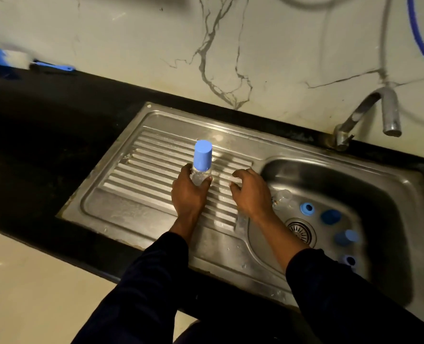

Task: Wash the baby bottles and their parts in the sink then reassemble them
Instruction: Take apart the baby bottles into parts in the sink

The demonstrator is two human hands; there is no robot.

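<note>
The left arm [153,276] and the right arm [305,259] are extended from the lower edge of the frame toward its centre, covered to the wrists by dark sleeves [349,301]. The left hand [189,194] is seen back-up at centre frame, fingers and thumb wrapped round the lower part of an upright bottle [202,157]. The right hand [249,192] is held just right of it, palm down, fingers loosely bent, nothing gripped. The two hands are apart.
</note>
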